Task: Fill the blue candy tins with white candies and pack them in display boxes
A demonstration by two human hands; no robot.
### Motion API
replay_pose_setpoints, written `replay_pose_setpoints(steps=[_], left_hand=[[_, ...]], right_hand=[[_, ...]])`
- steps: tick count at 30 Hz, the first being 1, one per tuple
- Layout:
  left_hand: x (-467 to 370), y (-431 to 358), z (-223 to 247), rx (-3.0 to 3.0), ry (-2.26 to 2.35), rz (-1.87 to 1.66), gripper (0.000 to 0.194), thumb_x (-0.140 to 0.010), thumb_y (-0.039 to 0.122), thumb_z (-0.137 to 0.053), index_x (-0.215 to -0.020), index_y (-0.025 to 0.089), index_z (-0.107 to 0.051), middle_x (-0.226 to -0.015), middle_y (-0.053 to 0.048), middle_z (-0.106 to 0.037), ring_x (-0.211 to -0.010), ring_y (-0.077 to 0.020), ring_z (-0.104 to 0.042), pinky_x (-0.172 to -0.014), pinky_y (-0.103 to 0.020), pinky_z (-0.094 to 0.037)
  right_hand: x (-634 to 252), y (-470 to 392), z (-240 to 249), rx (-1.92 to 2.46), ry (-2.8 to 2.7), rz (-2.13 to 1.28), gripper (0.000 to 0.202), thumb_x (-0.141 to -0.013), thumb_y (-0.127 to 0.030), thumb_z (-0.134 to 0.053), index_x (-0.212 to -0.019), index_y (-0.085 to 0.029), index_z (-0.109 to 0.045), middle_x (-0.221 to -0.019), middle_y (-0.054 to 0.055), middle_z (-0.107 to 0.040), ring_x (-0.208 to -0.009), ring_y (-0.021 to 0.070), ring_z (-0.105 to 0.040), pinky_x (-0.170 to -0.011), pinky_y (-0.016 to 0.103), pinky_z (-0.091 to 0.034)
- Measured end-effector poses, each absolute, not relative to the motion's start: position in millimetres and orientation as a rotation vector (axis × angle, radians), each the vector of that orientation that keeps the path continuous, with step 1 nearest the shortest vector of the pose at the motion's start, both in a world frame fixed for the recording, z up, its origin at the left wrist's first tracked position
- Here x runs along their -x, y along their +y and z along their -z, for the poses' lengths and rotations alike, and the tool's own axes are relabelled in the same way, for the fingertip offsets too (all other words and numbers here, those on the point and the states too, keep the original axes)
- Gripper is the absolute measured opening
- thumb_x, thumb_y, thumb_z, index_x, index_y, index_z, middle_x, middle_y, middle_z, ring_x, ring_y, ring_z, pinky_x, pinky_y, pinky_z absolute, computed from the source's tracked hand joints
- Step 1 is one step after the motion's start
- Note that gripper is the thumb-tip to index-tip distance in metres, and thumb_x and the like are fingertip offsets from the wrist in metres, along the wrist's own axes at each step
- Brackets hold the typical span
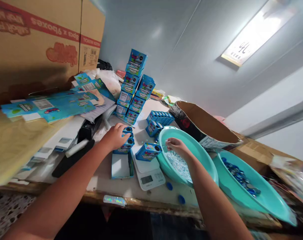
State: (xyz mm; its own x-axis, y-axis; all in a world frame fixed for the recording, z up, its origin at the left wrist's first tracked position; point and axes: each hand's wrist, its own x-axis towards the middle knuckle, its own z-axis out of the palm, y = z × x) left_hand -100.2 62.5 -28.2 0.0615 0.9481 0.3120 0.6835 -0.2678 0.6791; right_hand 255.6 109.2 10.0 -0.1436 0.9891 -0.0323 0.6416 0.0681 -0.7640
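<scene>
My left hand (116,135) is curled at a row of small blue candy boxes (123,146), thumb and fingers about the rear one. These boxes stand in an open blue display carton (122,166) whose front part shows its bare bottom. My right hand (177,146) hangs over a turquoise basin (199,143) of small white and pale blue candies (178,163). Its fingers are pinched together, with something whitish at the tips too small to name. Between the hands, a blue candy box (148,151) lies on a white digital scale (150,178).
Stacked blue cartons (133,86) rise at the back, near a row of small boxes (160,117). A second basin (254,186) holds dark blue caps. An open cardboard box (204,123) stands behind. Flat printed blanks (58,103) and a large carton (41,43) are left.
</scene>
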Motion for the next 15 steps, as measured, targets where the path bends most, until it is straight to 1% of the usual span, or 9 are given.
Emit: replay_pose_setpoints(steps=[2, 4, 7, 9, 11, 13, 15], left_hand=[[98.2, 62.4, 28.5, -2.005, 1.649, -1.049, 0.044, -0.093, 0.04, -0.058, -0.132, 0.019, -0.063, -0.136, -0.012, -0.06, -0.128, -0.0296, -0.059, -0.116, -0.042, -0.044], [96.7, 62.0, 29.0, -2.005, 1.655, -1.036, 0.044, -0.093, 0.039, -0.058, -0.132, 0.02, -0.063, -0.137, -0.012, -0.059, -0.128, -0.0301, -0.06, -0.116, -0.043, -0.044], [95.8, 61.5, 30.8, -1.991, 1.68, -1.014, 0.045, -0.093, 0.041, -0.059, -0.133, 0.021, -0.063, -0.141, -0.012, -0.058, -0.129, -0.0321, -0.059, -0.115, -0.046, -0.044], [95.9, 62.1, 33.0, -1.984, 1.684, -1.039, 0.044, -0.093, 0.041, -0.059, -0.131, 0.021, -0.064, -0.141, -0.012, -0.058, -0.13, -0.0324, -0.058, -0.116, -0.047, -0.043], [96.3, 63.6, 35.4, -1.97, 1.657, -1.086, 0.041, -0.092, 0.039, -0.059, -0.127, 0.02, -0.066, -0.137, -0.013, -0.06, -0.129, -0.0307, -0.059, -0.116, -0.045, -0.043], [96.6, 65.3, 37.2, -1.954, 1.624, -1.115, 0.039, -0.091, 0.038, -0.06, -0.125, 0.019, -0.067, -0.134, -0.012, -0.061, -0.127, -0.0289, -0.06, -0.115, -0.043, -0.044], [96.7, 66.2, 37.8, -1.944, 1.615, -1.124, 0.04, -0.09, 0.039, -0.06, -0.125, 0.019, -0.066, -0.135, -0.012, -0.06, -0.127, -0.0286, -0.059, -0.115, -0.042, -0.045]], right_hand=[[-252.0, 111.1, -18.7, 1.57, -1.813, -0.83, 0.062, -0.056, -0.075, -0.075, -0.08, -0.022, -0.055, -0.066, -0.001, -0.056, -0.059, 0.016, -0.057, -0.059, 0.031, -0.052], [-246.6, 104.6, -30.1, 1.523, -1.787, -0.776, 0.061, -0.059, -0.075, -0.077, -0.081, -0.022, -0.056, -0.07, 0.0, -0.059, -0.062, 0.0168, -0.059, -0.063, 0.032, -0.054], [-233.5, 76.8, -49.5, 1.399, -1.815, -0.707, 0.052, -0.072, -0.069, -0.075, -0.088, -0.022, -0.059, -0.076, 0.001, -0.064, -0.067, 0.0181, -0.062, -0.068, 0.033, -0.055], [-221.5, 53.2, -61.0, 1.327, -1.937, -0.61, 0.039, -0.084, -0.059, -0.069, -0.089, -0.021, -0.062, -0.078, 0.002, -0.065, -0.069, 0.0186, -0.062, -0.068, 0.032, -0.054], [-209.5, 33.0, -69.7, 1.301, -2.12, -0.436, 0.025, -0.093, -0.045, -0.059, -0.088, -0.021, -0.065, -0.08, 0.004, -0.066, -0.073, 0.019, -0.062, -0.067, 0.03, -0.051], [-199.6, 19.6, -75.0, 1.291, -2.288, -0.267, 0.021, -0.098, -0.031, -0.05, -0.088, -0.021, -0.067, -0.086, 0.006, -0.067, -0.077, 0.0192, -0.062, -0.069, 0.029, -0.048], [-192.3, 12.3, -77.4, 1.282, -2.407, -0.171, 0.024, -0.099, -0.023, -0.045, -0.09, -0.021, -0.067, -0.092, 0.007, -0.067, -0.079, 0.0189, -0.062, -0.071, 0.03, -0.046]])
